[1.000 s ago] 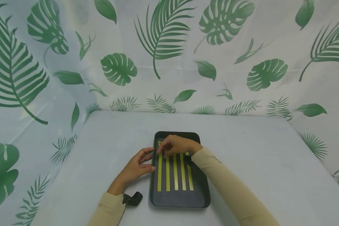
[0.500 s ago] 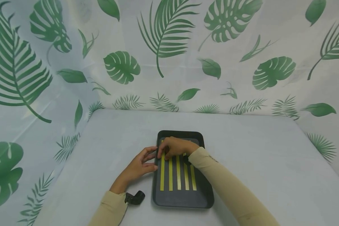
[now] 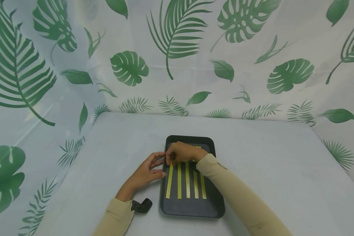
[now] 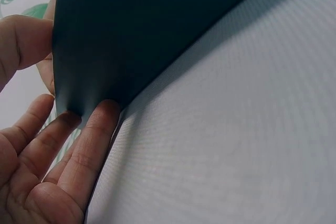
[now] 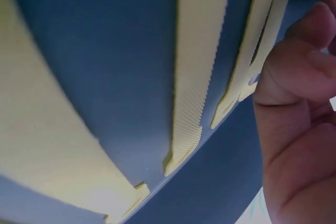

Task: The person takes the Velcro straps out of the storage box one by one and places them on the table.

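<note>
My right hand [image 3: 181, 152] reaches over the dark tray [image 3: 191, 208] and pinches the upper part of the leftmost yellow saw blade [image 3: 169, 183]. That blade lies slightly slanted, its top end hidden under the fingers. Several more yellow saw blades [image 3: 187, 183] lie side by side on the tray floor. In the right wrist view a blade [image 5: 197, 51] shows fine teeth along one edge and a notched end. My left hand [image 3: 144, 172], fingers spread and fairly straight, touches the tray's left side; fingertips [image 4: 107, 111] rest against its outer wall in the left wrist view.
The tray stands on a white table [image 3: 129, 134] in front of a white cloth backdrop [image 3: 194, 65] printed with green leaves. A black wrist camera [image 3: 143, 206] sticks out from the left sleeve, beside the tray's lower left side.
The leftmost blade has turned from upright in the view to a slight slant, its top toward the right. The right hand stays over it; the left hand keeps its place at the tray.
</note>
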{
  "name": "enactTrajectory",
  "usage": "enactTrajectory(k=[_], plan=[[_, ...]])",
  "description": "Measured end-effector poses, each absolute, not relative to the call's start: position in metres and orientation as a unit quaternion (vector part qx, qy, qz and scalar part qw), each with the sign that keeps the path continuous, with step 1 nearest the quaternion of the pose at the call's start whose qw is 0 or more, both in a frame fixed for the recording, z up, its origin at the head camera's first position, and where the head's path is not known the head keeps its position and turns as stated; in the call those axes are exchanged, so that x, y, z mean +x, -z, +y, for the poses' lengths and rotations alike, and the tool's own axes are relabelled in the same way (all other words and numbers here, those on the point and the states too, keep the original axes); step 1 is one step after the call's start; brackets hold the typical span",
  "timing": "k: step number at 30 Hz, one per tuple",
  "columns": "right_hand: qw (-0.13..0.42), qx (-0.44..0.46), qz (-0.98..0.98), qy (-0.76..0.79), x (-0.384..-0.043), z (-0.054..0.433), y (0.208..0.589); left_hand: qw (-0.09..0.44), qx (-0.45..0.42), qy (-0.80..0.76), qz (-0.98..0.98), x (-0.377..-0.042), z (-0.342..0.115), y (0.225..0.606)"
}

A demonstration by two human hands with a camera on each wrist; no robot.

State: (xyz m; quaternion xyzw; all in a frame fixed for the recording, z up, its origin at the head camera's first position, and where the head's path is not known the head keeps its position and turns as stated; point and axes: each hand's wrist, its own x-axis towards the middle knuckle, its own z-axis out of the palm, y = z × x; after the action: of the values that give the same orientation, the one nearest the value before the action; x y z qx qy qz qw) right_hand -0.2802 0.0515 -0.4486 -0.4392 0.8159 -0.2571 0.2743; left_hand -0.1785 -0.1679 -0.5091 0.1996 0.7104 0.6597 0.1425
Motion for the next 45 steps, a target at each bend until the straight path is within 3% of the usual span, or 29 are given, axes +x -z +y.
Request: enactTrajectory(k=[18,27,35,45], plan=[[0.203,-0.462,0.813,0.29,-0.276,0.069,0.43,0.148,0.194,-0.668,0.703,-0.178,-0.162,0.508],[0.123,-0.497,0.809,0.287,-0.266,0.082,0.411,0.148,0.189,-0.669,0.703,-0.179,-0.164,0.507],[0.064,-0.477,0.833,0.273,-0.262,0.098,0.394,0.151,0.181,-0.669,0.705,-0.178,-0.163,0.507],[0.032,-0.452,0.822,0.345,-0.251,0.12,0.378,0.138,0.178,-0.666,0.711,-0.179,-0.165,0.509]])
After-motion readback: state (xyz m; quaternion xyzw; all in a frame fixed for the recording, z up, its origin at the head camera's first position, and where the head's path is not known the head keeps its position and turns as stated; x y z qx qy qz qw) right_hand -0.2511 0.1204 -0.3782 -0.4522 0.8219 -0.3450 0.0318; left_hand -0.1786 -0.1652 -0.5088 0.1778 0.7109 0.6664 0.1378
